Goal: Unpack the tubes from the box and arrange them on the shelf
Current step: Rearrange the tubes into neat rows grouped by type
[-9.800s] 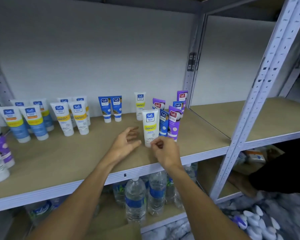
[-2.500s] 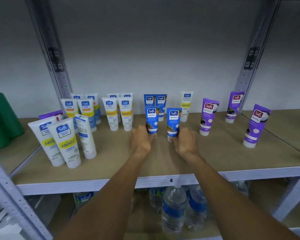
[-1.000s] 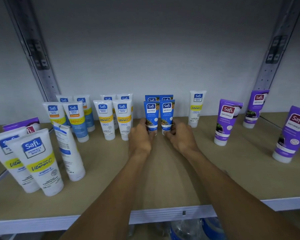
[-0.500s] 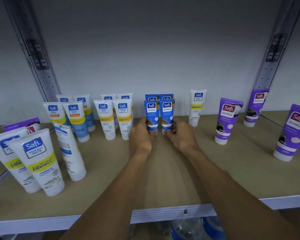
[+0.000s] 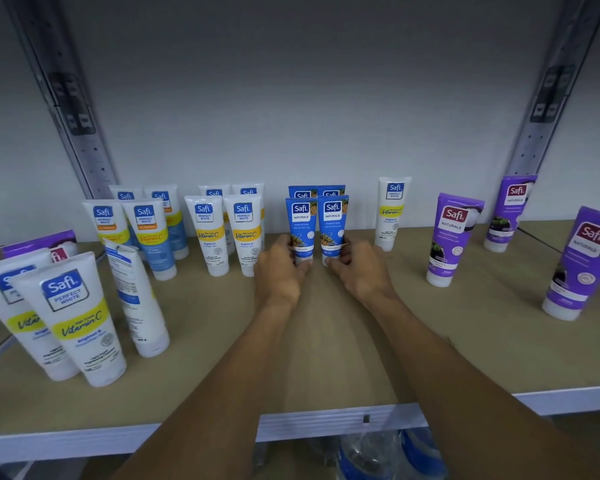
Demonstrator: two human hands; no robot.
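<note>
Two blue tubes stand upright side by side at the middle of the wooden shelf (image 5: 326,358). My left hand (image 5: 280,271) grips the left blue tube (image 5: 301,223) near its cap. My right hand (image 5: 359,273) grips the right blue tube (image 5: 332,221) the same way. Two more blue tubes (image 5: 316,192) stand right behind them. The box is out of view.
White tubes with yellow bands (image 5: 222,233) stand in rows to the left, and larger white tubes (image 5: 73,320) near the front left. A single white tube (image 5: 392,211) and three purple tubes (image 5: 452,237) stand to the right. Water bottles (image 5: 388,455) show below the shelf edge.
Over the last second my hands have stayed on the two blue tubes. Earlier the tubes stood a little apart and nearer to me; they have since been pushed back and together.
</note>
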